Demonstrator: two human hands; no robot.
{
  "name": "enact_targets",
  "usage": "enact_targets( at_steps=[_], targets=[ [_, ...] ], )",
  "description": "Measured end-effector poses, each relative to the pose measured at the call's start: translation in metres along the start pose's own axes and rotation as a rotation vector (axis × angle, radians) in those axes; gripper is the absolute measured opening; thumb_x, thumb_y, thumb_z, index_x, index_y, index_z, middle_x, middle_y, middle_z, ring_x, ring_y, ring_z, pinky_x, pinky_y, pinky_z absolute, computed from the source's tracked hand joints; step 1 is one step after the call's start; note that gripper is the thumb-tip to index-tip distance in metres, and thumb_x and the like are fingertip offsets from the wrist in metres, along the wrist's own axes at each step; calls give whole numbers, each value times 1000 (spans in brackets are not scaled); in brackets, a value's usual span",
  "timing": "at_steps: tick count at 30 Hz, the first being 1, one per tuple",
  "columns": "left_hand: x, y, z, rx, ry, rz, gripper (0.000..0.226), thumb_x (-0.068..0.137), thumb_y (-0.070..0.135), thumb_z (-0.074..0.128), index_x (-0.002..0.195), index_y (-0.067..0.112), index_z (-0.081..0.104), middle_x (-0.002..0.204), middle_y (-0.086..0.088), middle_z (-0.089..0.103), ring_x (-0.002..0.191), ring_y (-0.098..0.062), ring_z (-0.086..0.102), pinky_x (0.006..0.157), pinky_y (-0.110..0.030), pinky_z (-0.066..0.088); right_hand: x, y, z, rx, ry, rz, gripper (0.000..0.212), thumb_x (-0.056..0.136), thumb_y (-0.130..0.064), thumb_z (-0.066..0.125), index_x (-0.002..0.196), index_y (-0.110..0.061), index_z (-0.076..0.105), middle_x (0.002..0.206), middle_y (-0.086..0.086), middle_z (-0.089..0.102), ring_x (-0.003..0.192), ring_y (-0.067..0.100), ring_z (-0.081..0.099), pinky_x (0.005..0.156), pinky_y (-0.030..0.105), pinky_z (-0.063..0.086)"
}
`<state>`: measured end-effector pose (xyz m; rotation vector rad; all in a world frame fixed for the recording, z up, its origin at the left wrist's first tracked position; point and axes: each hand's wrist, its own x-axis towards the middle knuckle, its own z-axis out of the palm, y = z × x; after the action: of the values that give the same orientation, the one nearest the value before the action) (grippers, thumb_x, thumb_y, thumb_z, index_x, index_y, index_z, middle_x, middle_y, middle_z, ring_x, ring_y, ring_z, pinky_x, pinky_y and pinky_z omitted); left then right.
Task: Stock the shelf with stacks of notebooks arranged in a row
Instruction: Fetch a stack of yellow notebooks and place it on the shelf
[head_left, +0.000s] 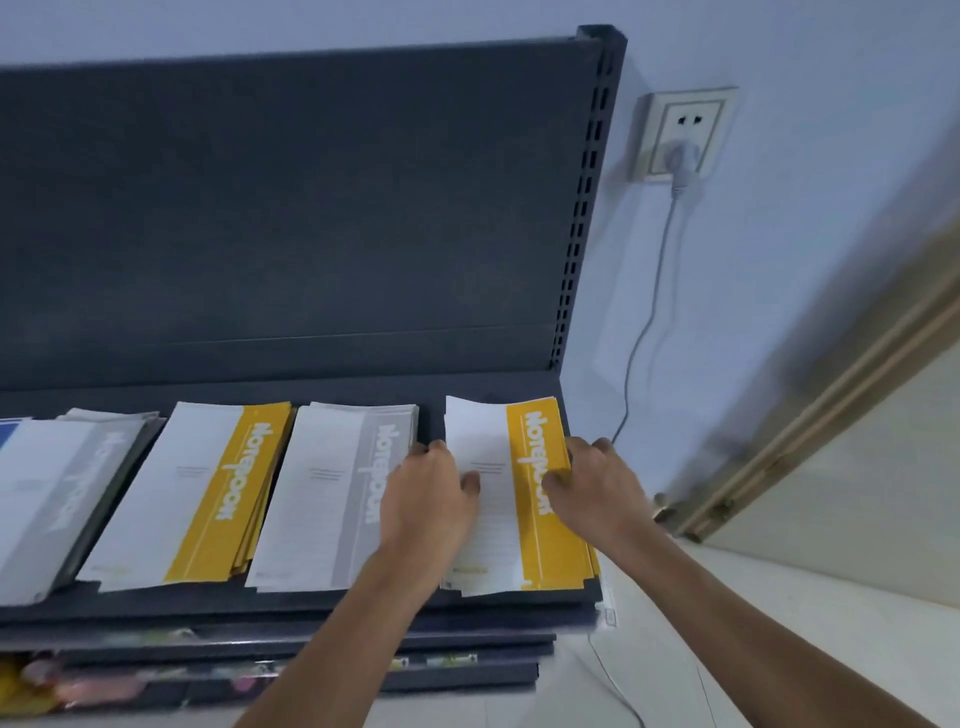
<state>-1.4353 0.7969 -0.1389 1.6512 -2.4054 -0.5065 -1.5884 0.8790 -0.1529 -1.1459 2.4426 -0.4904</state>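
Notebooks in the rightmost yellow stack (498, 535) sit between left hand (431, 499) and right hand (597, 483), both gripping its side edges.

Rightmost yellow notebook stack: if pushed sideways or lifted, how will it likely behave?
Probably shears: the yellow notebook stack is loose thin booklets, its edges fanned. Likely floppy if lifted by one end; the left hand and right hand grip both sides. Smooth covers may slip.
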Motion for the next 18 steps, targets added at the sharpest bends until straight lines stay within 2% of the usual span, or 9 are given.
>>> enact_targets(
  at_steps=[3,8,12,18],
  targets=[
    [1,-1,5,23,4,19,39,95,45,60,115,11,58,112,-5,61,99,-23,62,74,-31,51,0,4,3,-3,2,-2,36,96,-28,53,129,-14,54,103,1,46,89,21,51,76,32,47],
    [0,-7,2,19,26,24,47,99,48,51,126,10,55,121,-7,58,106,-25,61,79,-32,51,-1,4,1,-3,37,-8,39,97,-30,53,133,-14,52,115,4,51,93,19,53,77,31,51],
    [-3,-16,-4,-10,50,39,44,100,47,49,128,14,55,121,-3,59,101,-20,64,77,-30,54,-2,-2,-5,-7,73,-33,45,97,-31,53,140,-16,47,125,5,52,108,23,58,81,35,54],
    [-12,-37,-16,-33,115,34,38,99,44,50,124,15,58,112,-2,62,92,-17,63,73,-26,54,-7,-21,-5,-61,136,-161,44,99,-32,53,140,-17,47,130,4,50,125,23,46,84,36,50]
  ],
)
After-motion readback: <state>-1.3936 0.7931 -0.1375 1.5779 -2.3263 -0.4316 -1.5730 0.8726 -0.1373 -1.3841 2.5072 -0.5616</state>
